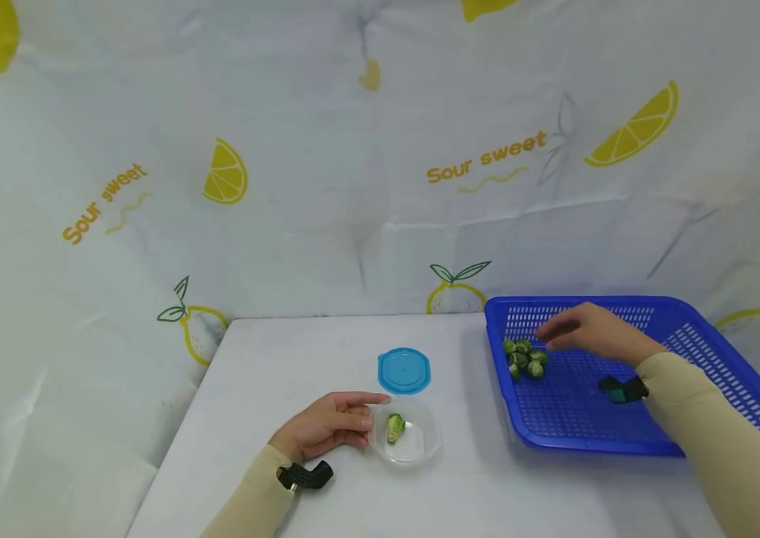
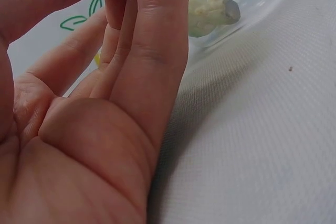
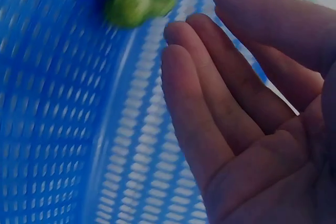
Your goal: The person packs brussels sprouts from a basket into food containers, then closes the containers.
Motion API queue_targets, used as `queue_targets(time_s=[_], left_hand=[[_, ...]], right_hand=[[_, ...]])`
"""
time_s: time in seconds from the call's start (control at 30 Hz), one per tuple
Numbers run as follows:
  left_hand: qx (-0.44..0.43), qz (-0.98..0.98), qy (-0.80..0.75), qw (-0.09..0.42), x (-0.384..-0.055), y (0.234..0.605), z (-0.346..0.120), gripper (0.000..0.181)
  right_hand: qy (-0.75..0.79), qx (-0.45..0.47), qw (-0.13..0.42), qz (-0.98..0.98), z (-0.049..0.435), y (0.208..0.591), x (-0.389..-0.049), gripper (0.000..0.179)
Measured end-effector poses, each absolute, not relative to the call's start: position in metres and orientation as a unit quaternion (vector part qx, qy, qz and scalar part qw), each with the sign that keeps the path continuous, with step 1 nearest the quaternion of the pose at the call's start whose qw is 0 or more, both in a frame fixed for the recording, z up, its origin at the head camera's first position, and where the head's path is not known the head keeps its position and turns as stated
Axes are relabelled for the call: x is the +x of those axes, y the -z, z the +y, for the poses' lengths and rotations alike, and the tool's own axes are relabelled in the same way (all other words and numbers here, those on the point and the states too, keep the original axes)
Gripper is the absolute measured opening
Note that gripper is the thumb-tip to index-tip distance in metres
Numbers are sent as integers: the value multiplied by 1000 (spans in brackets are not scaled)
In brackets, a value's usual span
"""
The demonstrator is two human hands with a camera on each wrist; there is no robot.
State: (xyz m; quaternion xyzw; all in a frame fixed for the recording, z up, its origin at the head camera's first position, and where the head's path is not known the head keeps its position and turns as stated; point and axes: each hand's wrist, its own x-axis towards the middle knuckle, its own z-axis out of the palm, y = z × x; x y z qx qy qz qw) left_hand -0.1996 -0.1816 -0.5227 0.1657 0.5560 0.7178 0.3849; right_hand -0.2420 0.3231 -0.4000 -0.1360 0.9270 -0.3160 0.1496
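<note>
A clear plastic container [image 1: 420,433] with one Brussels sprout [image 1: 395,427] in it stands on the white table. My left hand [image 1: 331,424] holds its left side, the index finger stretched along the rim and the thumb lower down. From the left wrist, the sprout [image 2: 212,14] shows partly behind the fingers. Over the blue basket [image 1: 595,441] hovers my right hand [image 1: 598,334], nothing between its fingers. Several Brussels sprouts [image 1: 521,359] lie in the basket's left corner, just left of the fingertips. They appear blurred as green sprouts [image 3: 134,3] in the right wrist view.
A light blue lid [image 1: 404,371] lies flat just behind the container. The basket's raised, slotted walls surround the sprouts on the right side of the table. Behind the table hangs a white cloth [image 1: 326,246] printed with lemons.
</note>
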Motion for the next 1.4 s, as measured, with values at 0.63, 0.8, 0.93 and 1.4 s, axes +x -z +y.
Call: queue_targets(time_s=[0.63, 0.8, 0.93, 1.4], left_hand=[[156, 551, -722, 388, -199, 519, -181, 58], [153, 555, -719, 390, -200, 519, -181, 60], [155, 552, -720, 391, -200, 519, -182, 60], [145, 563, -716, 386, -199, 517, -182, 58]], right_hand=[[327, -115, 244, 906, 341, 428, -271, 49], [316, -116, 238, 911, 339, 431, -273, 47], [298, -119, 233, 918, 337, 433, -275, 45], [264, -123, 229, 929, 331, 434, -275, 42]])
